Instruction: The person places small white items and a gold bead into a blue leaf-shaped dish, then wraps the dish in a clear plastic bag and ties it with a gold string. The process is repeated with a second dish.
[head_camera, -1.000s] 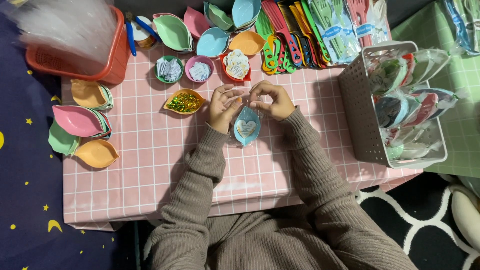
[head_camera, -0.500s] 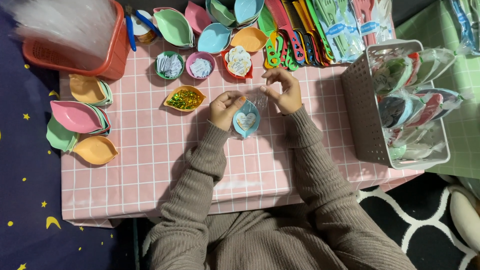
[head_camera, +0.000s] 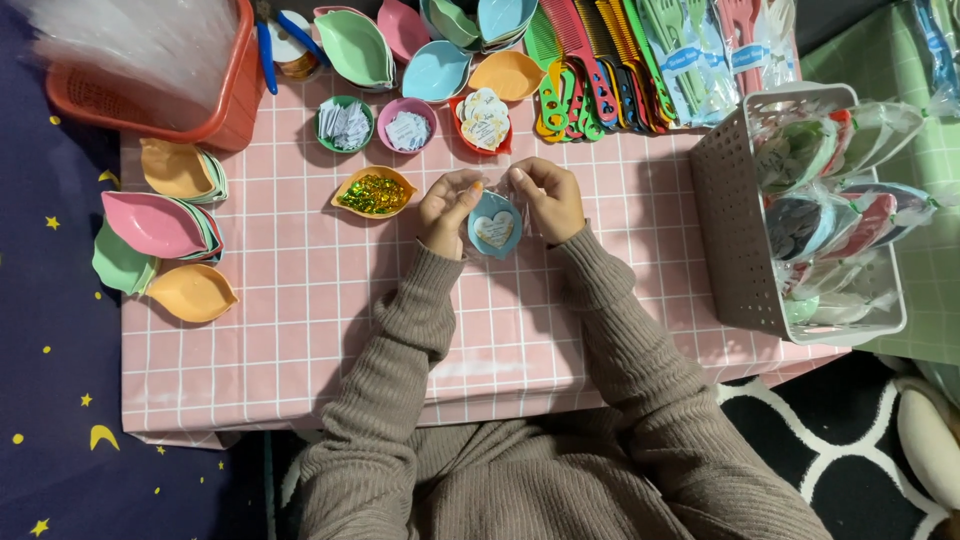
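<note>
My left hand (head_camera: 448, 208) and my right hand (head_camera: 545, 197) both pinch the top of a clear plastic bag (head_camera: 495, 222) over the pink checked table (head_camera: 300, 330). Inside the bag sits a blue leaf-shaped dish with a heart-shaped card on it. An orange leaf dish of shiny green and gold pieces (head_camera: 373, 192) lies just left of my left hand. Behind my hands stand three small round bowls: a green one (head_camera: 345, 124) and a pink one (head_camera: 407, 130) with paper slips, and a red one (head_camera: 483, 121) with heart cards.
A white perforated basket (head_camera: 735, 240) of bagged dishes stands at the right. A red basket (head_camera: 215, 110) of clear bags sits at the back left. Stacks of pastel leaf dishes (head_camera: 160, 225) line the left edge, with more (head_camera: 440, 70) at the back. Coloured combs (head_camera: 590, 70) lie at the back.
My right hand, which had reached out to the back right half a second ago, has come back to the bag's top beside my left hand. The bagged blue dish stays between them.
</note>
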